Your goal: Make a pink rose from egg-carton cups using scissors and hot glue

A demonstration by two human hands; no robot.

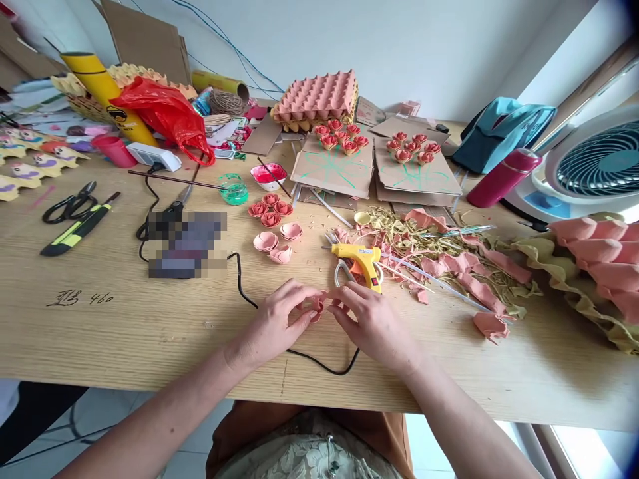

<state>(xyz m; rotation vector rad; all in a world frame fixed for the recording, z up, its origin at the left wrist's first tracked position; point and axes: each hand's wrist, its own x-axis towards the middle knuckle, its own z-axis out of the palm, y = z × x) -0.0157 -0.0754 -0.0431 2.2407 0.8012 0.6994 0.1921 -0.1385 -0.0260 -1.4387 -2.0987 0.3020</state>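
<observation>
Pink flower piece [316, 314] sits between the two hands, low over the worktop [174, 332] near its front edge, likely for steadiness. From my end I see the left hand [279, 316] pinching it; the right hand [372, 319] has its fingers bent at the far side, grip hidden, can't tell. Glue gun [357, 253] lies just beyond, presumably for easy reach; pink cups [265, 241] sit apart from scraps [444, 264], probably to avoid mixing.

We see matt, rough pulp petals [318, 307]; glossy plastic glue gun [355, 252]; smooth wood-grain table [150, 332]; shiny plastic bag [157, 110].
</observation>
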